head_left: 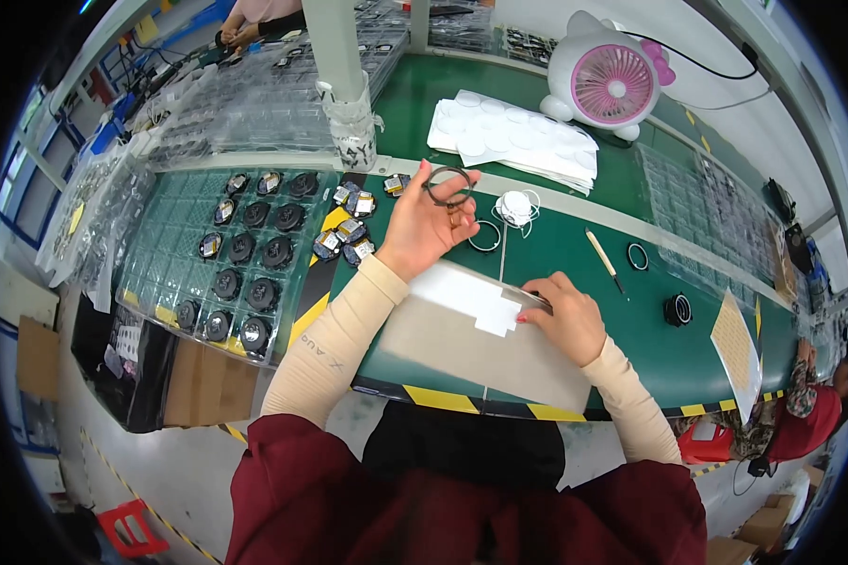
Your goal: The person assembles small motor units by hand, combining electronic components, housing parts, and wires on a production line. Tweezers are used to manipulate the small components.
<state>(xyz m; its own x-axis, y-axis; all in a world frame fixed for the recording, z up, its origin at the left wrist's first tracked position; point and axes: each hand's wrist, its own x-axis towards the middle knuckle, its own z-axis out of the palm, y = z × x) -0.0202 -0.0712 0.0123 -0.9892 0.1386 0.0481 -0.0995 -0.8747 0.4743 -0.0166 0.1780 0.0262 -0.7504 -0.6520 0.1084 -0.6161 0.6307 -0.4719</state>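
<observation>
1. Thin dark ring point(448, 185), round, open in the middle, held up above the green bench mat point(575, 254), just in front of the white post point(341, 75). The mat shows through its centre.
2. Left hand point(424, 226) raised, palm toward the person, fingertips pinching the ring's rim; forearm in a beige sleeve runs up from the lower left.
3. Right hand point(567, 318) lies low on a grey flat board point(462, 344) at the bench edge, fingers curled down by a white paper slip point(476, 299). Whether they grip anything I cannot tell; a thin sliver at the fingertips is too small to identify.
4. On the mat near the ring: another ring point(486, 236), a white round pad with loose cord point(514, 207), a thin stick tool point(604, 260), a small ring point(638, 256), a black tape roll point(677, 310).
5. Clear tray point(184, 273) at left holds rows of black round parts; details blur.
6. White desk fan with pink grille point(605, 80) at back. Frame edges bend; far clutter unreadable.
</observation>
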